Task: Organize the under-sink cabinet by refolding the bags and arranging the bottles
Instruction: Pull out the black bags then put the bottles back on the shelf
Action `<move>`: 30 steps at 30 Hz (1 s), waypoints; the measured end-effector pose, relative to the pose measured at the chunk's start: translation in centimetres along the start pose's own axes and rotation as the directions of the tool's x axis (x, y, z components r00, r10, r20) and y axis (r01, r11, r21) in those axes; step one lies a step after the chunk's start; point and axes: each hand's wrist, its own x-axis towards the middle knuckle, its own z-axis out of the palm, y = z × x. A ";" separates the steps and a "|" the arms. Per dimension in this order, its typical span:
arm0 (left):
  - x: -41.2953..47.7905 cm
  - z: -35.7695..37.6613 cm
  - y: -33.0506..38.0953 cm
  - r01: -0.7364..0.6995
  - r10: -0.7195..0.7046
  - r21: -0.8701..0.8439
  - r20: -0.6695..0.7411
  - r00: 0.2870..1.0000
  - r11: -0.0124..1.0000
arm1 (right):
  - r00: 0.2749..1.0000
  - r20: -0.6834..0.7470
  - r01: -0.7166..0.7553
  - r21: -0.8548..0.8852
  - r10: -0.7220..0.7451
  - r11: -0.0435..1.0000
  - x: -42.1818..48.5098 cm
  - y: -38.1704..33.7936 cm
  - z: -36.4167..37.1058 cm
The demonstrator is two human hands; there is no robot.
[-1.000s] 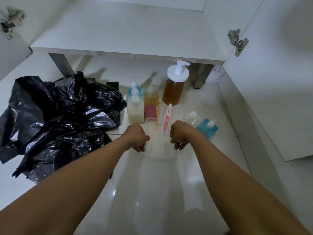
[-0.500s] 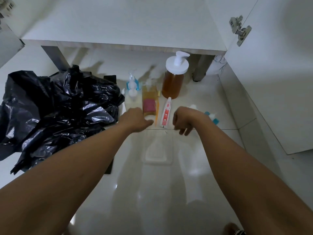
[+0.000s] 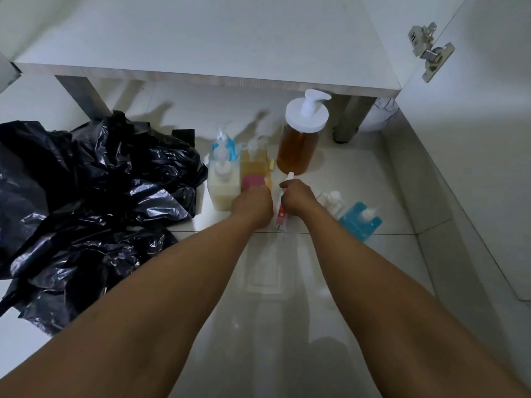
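Observation:
Several bottles stand on the tiled floor below the cabinet floor board (image 3: 201, 38). My left hand (image 3: 253, 206) reaches the base of a yellow bottle with a pink label (image 3: 254, 165), curled around it; its fingers are hidden. A cream pump bottle (image 3: 222, 188) stands just left of it, with a blue pump bottle (image 3: 227, 147) behind. My right hand (image 3: 298, 201) grips a red and white tube (image 3: 281, 216) lying on the floor. A large amber pump bottle (image 3: 298, 150) stands behind the tube. A crumpled heap of black bags (image 3: 86, 196) lies at the left.
A small clear bottle (image 3: 330, 198) and a blue bottle (image 3: 360, 222) lie on the floor right of my right hand. The open cabinet door (image 3: 474, 139) with its hinge (image 3: 431, 50) stands along the right. Cabinet legs (image 3: 347, 122) rise at the back.
Both hands have moved forward from the bare floor to the bottles. The left one reached the yellow bottle and the right one closed on the tube.

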 end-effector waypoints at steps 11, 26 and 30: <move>0.4 0.5 1.3 0.059 -0.060 -0.011 -0.088 0.994 0.998 | 0.979 -0.190 -0.060 0.107 0.079 0.993 2.5 0.1 2.1; -1.3 -4.1 4.3 0.077 -0.109 -0.388 -0.061 0.992 0.918 | 0.900 -0.431 0.259 0.426 -0.058 0.867 0.0 -2.2 -3.6; -2.1 -5.3 4.3 0.091 -0.124 -0.525 -0.028 0.992 0.846 | 0.867 -0.489 0.312 0.392 -0.091 0.865 -1.2 -2.6 -5.8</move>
